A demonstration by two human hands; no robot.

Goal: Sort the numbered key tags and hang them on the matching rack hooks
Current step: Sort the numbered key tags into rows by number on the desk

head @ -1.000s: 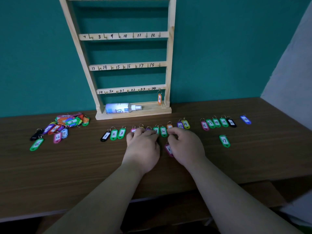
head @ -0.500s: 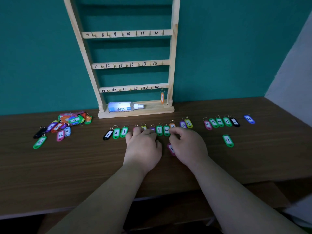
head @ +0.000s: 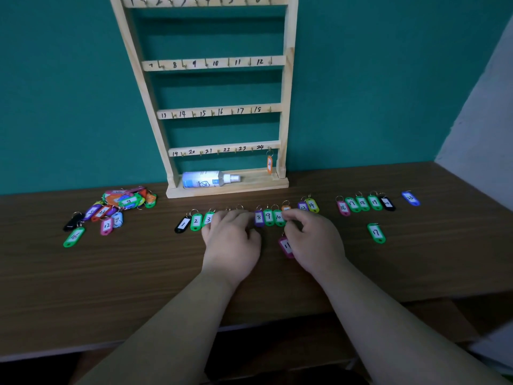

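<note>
Key tags point(head: 268, 217), which way?
Rowed in front of the rack point(head: 286, 87), long axes pointing at it, rings toward it.
Hands?
I see left hand point(head: 230, 243) palm-down, fingers bent over the row; right hand point(head: 315, 241) curled at tag 10 point(head: 278, 217). Grip: can't tell for either. Spray bottle point(head: 205, 179) lies on the rack's base.

Plain indoor room: wooden table point(head: 111, 287) against teal wall point(head: 69, 93).

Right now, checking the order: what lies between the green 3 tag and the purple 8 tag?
The left hand covers that stretch in the head view.
</note>
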